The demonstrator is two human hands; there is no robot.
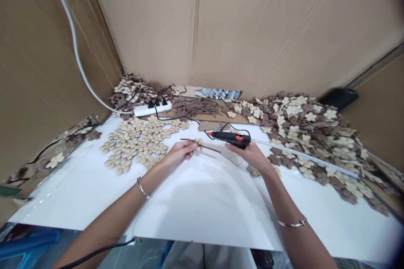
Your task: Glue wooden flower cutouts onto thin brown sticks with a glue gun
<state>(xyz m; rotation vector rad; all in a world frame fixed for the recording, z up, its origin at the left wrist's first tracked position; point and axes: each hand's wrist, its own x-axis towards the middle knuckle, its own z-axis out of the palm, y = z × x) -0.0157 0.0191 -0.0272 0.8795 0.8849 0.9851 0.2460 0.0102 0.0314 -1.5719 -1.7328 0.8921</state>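
My left hand (181,153) pinches a thin brown strip (210,148) that sticks out past the fingertips on both sides. A small beige flower piece (198,144) is right at those fingertips, partly covered by the strip; whether it is gripped too, I cannot tell. My right hand (249,154) is wrapped round a black glue gun (232,136). Its orange nozzle (208,134) points left, above and close to the strip. A long clear glue stick (309,159) extends from the gun's back toward the right.
Loose beige flowers (139,141) cover the white tabletop (189,206) at left. Brown and beige flowers (299,126) are heaped at right. Behind lie a bundle of brown strips (197,107) and a white power strip (153,108) with black cords. Cardboard walls (252,29) enclose the table.
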